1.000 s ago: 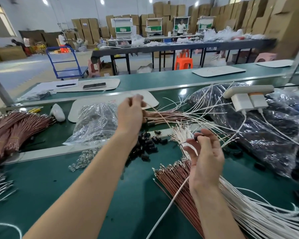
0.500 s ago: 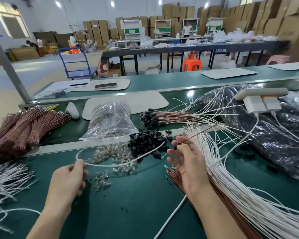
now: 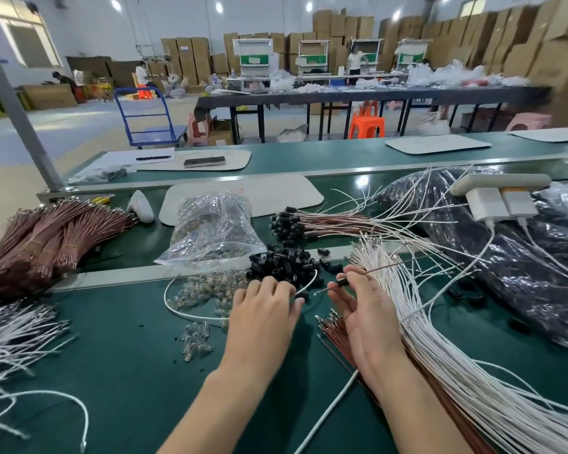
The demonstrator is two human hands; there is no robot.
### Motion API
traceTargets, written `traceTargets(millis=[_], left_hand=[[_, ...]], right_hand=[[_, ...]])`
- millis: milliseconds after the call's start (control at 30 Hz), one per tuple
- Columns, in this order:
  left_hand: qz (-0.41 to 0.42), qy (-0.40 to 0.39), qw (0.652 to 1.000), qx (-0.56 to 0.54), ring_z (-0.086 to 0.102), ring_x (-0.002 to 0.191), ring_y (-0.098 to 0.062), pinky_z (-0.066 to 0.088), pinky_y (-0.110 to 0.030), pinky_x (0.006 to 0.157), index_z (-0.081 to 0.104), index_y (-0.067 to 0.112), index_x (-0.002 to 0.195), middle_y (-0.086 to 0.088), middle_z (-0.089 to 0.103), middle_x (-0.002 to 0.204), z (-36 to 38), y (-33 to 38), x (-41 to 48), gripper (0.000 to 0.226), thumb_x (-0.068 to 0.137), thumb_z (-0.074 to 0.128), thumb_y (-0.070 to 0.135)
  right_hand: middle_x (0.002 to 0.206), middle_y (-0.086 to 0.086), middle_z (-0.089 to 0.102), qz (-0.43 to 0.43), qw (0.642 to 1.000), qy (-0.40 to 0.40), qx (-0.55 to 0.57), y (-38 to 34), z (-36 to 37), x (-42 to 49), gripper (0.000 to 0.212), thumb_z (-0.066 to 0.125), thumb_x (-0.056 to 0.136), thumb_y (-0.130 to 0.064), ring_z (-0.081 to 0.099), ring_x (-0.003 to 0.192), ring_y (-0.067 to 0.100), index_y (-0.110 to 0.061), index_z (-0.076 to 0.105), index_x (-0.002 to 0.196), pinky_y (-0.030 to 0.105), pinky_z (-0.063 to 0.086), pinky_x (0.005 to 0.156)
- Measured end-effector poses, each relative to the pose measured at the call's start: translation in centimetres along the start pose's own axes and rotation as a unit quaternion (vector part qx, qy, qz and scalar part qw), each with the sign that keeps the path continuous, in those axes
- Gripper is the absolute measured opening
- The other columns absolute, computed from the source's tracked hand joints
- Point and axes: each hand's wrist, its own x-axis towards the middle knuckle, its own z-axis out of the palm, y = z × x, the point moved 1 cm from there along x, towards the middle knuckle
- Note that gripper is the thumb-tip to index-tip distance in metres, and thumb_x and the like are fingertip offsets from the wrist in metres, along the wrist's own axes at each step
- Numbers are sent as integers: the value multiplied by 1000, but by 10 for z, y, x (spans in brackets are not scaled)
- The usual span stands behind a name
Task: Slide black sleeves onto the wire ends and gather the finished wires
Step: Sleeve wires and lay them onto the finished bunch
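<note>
A few sleeved wires lay gathered behind the sleeve pile; far more bare wires waited. The right hand pinched a brown wire with a sleeve on; the left hand curled at the pile, hold unclear.

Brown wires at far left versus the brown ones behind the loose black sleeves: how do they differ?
The far-left brown wires are banded into thick bundles; the middle brown wires lie loose in a thin fan. The middle ones wear black sleeves on their ends; the far-left ones show bare metal tips. Both lie on the green table.
</note>
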Motion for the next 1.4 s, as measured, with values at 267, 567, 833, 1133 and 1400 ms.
traceTargets(millis=[267, 567, 833, 1133, 1400], left_hand=[[30, 78, 986, -146, 56, 84, -7, 38, -28, 89, 55, 27, 107, 12, 63, 86, -17, -4, 1, 19, 105, 38, 34], [118, 152, 955, -225, 51, 73, -5, 43, -22, 70, 59, 30, 99, 22, 53, 87, -17, -26, -46, 16, 101, 48, 41], [117, 175, 944, -252, 50, 73, -4, 44, -22, 68, 59, 29, 101, 19, 52, 87, -9, -32, -47, 9, 102, 53, 36], [89, 135, 962, -222, 52, 76, -10, 43, -25, 70, 63, 26, 100, 17, 52, 93, -6, -35, -44, 7, 102, 57, 28], [25, 85, 977, -195, 45, 83, 5, 33, -22, 70, 55, 27, 98, 19, 58, 84, -5, -36, -44, 5, 102, 54, 26]], right_hand=[[93, 5, 72, 13, 999, -15, 48, -4, -2, 2, 22, 52, 101, -2, 71, 80, 16, -10, 69, 112, 26, 61, 75], [109, 8, 76, 55, 995, -74, 46, -5, 2, -1, 29, 50, 101, -6, 73, 88, 15, -17, 70, 119, 23, 58, 72], [104, 10, 75, 99, 991, -93, 24, -4, 0, -3, 28, 51, 100, -9, 69, 75, 12, -13, 69, 122, 23, 51, 68], [102, 10, 74, 150, 979, -140, -22, 1, 2, -4, 27, 50, 100, -11, 65, 72, 12, -17, 68, 119, 25, 49, 64], [109, 6, 75, 145, 978, -149, -21, -2, 1, -7, 26, 55, 97, -13, 70, 79, 15, -22, 70, 117, 26, 54, 64]])
